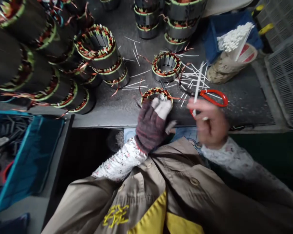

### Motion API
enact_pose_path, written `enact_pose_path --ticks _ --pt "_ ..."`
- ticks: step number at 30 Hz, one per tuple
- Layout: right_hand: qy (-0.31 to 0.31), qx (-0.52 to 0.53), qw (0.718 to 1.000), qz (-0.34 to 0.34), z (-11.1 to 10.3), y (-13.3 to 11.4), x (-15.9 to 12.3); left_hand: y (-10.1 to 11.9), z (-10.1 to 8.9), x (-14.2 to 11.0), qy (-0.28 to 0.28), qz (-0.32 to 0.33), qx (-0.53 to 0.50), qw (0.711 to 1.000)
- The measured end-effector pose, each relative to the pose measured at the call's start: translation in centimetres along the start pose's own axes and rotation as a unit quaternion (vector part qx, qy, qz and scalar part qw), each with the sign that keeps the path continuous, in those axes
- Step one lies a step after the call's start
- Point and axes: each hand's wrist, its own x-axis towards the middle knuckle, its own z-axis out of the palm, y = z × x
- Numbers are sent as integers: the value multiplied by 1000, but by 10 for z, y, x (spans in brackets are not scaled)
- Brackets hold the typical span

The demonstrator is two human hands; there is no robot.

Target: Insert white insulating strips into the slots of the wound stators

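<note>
"Two hands at the bench edge: how do the fingers stand?"

"The gloved left hand point(152, 126) lies over a wound ring point(151, 93), its pale fingertips across the near side. Whether those fingers grip or only rest is hidden. The bare right hand point(211, 125) is blurred, but its thumb and fingers pinch a white stick point(198, 83), which points up and away from them."

"And around the fingers?"

"Red-handled scissors point(211, 91) lie just beyond the right fingertips. Past those, loose white sticks point(195, 76) are strewn across the bench. A second ring point(164, 77) sits just beyond the left fingertips, and stacked rings point(109, 63) rise farther off, to their left."

"What could go wrong there?"

"The ring could slide or tip if the left fingers are merely resting when something presses on it. A copper lead point(177, 98) runs out beside them; glove fabric might catch it and bend it. The right knuckles could knock the scissors, being so near. And the thin stick, held near its lower end, might swing or buckle if its far end met a rim."
</note>
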Motion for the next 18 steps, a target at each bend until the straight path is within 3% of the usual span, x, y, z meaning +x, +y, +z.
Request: enact_pose_path --ticks 2,7,12,18 --pt "-56 19 998 -21 7 -12 -23 -13 7 4 -11 -67 -10 998" --pt "-65 33 997 34 4 -16 -51 -30 11 3 -47 -81 -28 995" --pt "-106 48 987 108 -2 -18 -45 -23 9 6 -72 -27 43 996" --pt "-149 56 963 216 8 -14 -28 -29 8 7 -96 -53 4 994"
